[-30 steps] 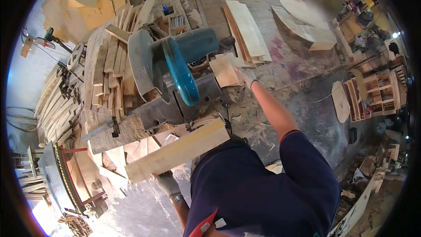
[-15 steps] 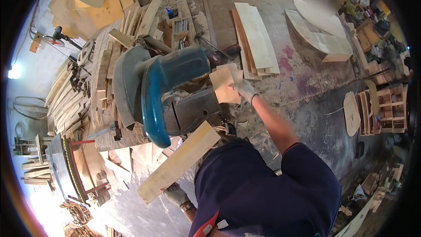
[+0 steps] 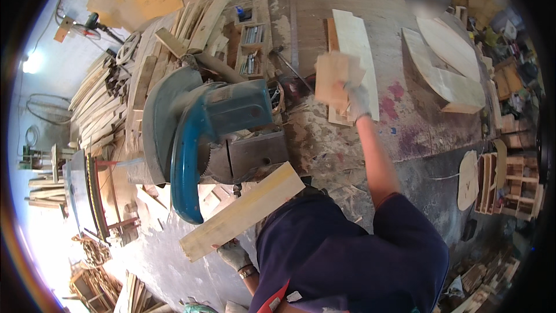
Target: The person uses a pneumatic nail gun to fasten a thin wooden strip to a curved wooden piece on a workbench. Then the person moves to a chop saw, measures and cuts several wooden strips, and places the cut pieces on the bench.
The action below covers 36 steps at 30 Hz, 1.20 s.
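Plank (image 3: 243,211), long and pale, is held at seven o'clock by the gloved left hand (image 3: 233,253), closed around its lower end. At one o'clock, a small wood offcut (image 3: 335,75) is gripped by the right hand (image 3: 358,99) above the counter (image 3: 324,139), beside the blue saw (image 3: 197,133).

We stand in a woodworking shop: a blue miter saw (image 3: 202,139) at nine o'clock, stacked wooden slats (image 3: 110,101) at ten, cut boards (image 3: 446,72) on a dusty workbench (image 3: 347,139) at two.
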Each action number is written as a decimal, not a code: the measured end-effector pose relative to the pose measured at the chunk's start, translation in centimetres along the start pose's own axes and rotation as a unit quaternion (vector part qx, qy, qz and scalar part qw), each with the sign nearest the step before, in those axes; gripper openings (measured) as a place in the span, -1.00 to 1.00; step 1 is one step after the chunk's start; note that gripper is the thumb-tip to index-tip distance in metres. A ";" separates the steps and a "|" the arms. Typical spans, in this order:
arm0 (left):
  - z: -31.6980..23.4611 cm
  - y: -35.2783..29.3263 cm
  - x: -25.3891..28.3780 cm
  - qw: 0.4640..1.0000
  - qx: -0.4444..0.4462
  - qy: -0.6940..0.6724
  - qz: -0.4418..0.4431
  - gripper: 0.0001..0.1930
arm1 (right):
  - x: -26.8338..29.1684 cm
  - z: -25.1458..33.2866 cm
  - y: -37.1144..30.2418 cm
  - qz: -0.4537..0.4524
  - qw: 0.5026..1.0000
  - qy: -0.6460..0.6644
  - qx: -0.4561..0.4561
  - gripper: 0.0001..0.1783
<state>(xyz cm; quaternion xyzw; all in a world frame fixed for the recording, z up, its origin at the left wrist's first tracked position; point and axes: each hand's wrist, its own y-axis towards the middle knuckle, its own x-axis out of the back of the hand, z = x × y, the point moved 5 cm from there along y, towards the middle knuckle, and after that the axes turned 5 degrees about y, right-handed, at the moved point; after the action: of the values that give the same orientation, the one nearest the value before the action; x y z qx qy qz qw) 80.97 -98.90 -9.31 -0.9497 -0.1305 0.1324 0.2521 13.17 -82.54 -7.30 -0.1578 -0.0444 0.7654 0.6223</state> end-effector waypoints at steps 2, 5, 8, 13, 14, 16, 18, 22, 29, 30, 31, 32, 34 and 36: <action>0.0 -0.9 0.8 1.000 -0.013 0.006 -0.016 -0.47 | 0.1 2.1 5.7 -0.046 0.988 -0.143 0.034 -0.45; 0.2 -2.3 2.0 0.998 -0.020 0.018 -0.055 -0.47 | 0.9 3.4 11.3 -0.064 0.976 -0.208 0.018 -0.37; 1.0 -3.5 2.1 0.998 -0.005 0.012 -0.063 -0.47 | 0.6 3.8 14.2 -0.066 0.963 -0.263 -0.001 -0.37; 1.3 -4.8 0.5 0.998 -0.005 -0.003 -0.063 -0.50 | -1.8 5.3 12.9 -0.134 0.885 -0.440 0.066 -0.37; 1.3 -5.1 0.3 0.997 0.004 0.002 -0.079 -0.51 | -2.8 5.7 12.4 -0.130 0.868 -0.473 0.074 -0.35; 1.1 -5.5 -0.3 0.997 0.005 0.004 -0.082 -0.51 | -4.8 6.6 11.8 -0.112 0.833 -0.532 0.099 -0.30; 0.9 -5.7 -1.0 0.997 0.007 0.012 -0.078 -0.52 | -6.6 6.8 12.0 -0.078 0.817 -0.566 0.078 -0.21; 0.6 -6.5 -1.9 0.993 0.003 0.020 -0.119 -0.50 | -9.4 5.6 13.3 -0.058 0.792 -0.600 0.094 -0.16; 0.2 -8.7 -2.6 0.991 -0.016 0.042 -0.130 -0.44 | -10.9 1.6 19.8 -0.020 0.817 -0.575 0.034 -0.11; 0.2 -8.9 -2.6 0.991 -0.013 0.043 -0.128 -0.44 | -10.4 1.7 20.9 -0.010 0.837 -0.546 0.031 -0.10; 0.2 -9.0 -2.7 0.991 -0.013 0.045 -0.123 -0.43 | -9.7 1.4 21.9 0.015 0.878 -0.477 -0.030 -0.09; 0.2 -9.1 -2.7 0.991 -0.013 0.045 -0.128 -0.44 | -9.2 1.3 22.4 0.003 0.884 -0.465 -0.035 -0.11; 0.4 -9.2 -2.6 0.989 -0.011 0.051 -0.142 -0.44 | -8.4 1.4 22.5 -0.039 0.893 -0.447 -0.042 -0.16; 0.6 -9.3 -2.6 0.988 -0.011 0.048 -0.147 -0.45 | -10.5 2.4 19.7 -0.219 0.783 -0.541 0.216 -0.36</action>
<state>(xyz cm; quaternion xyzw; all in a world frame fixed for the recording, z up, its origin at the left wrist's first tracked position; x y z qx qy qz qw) 76.68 -91.66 -4.59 -0.9280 -0.2582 0.0466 0.2647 -4.24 -96.71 -8.25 0.4348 -0.2412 0.5577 0.6646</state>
